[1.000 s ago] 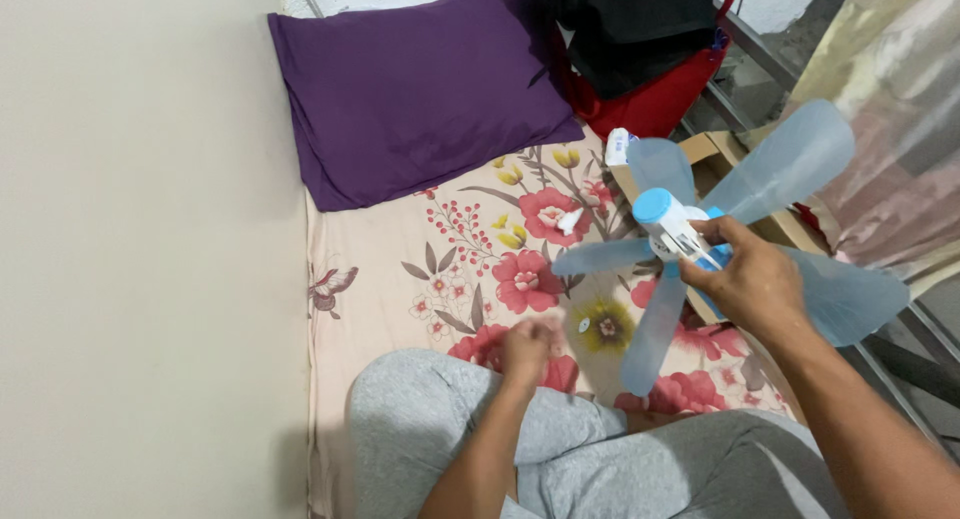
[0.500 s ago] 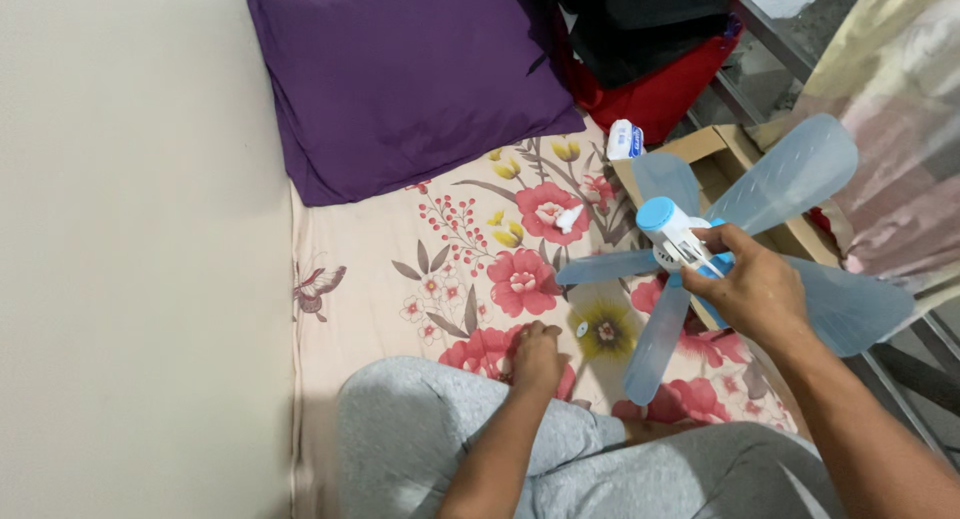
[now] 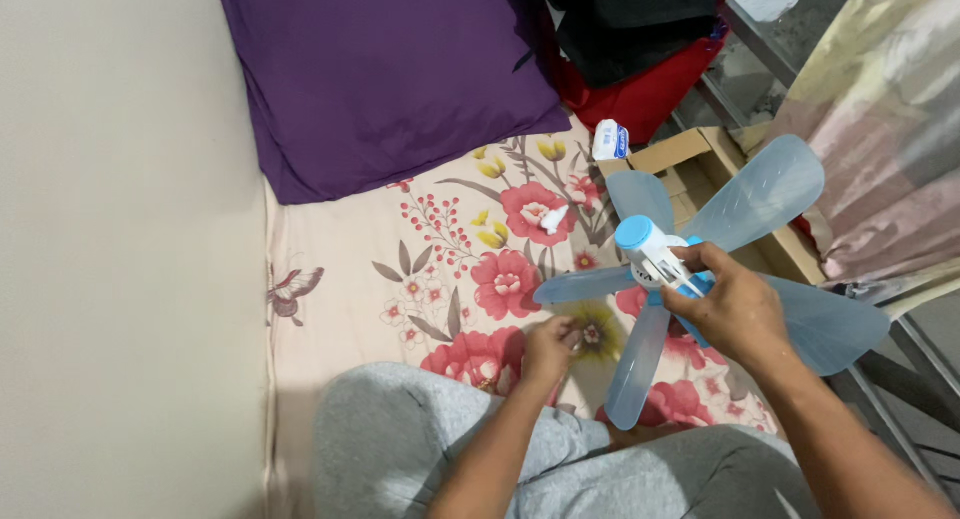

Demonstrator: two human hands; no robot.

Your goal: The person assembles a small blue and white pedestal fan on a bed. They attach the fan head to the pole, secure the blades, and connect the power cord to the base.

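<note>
- Right hand (image 3: 728, 314), right of centre: fingers wrapped closed around the white-and-blue hub of a pale blue fan blade assembly (image 3: 700, 269), held above the floral sheet (image 3: 440, 269).
- Left hand (image 3: 550, 347), lower centre: fingers curled down onto the sheet; any held item cannot be made out.
- Small white-and-blue package (image 3: 610, 140), upper centre, beside an open cardboard box (image 3: 690, 154).
- Purple pillow (image 3: 390, 74), upper left.

Home bedroom, floral bedsheet (image 3: 440, 269), purple pillow (image 3: 390, 74), plain wall (image 3: 120, 249), bags (image 3: 640, 39) beside bed
</note>
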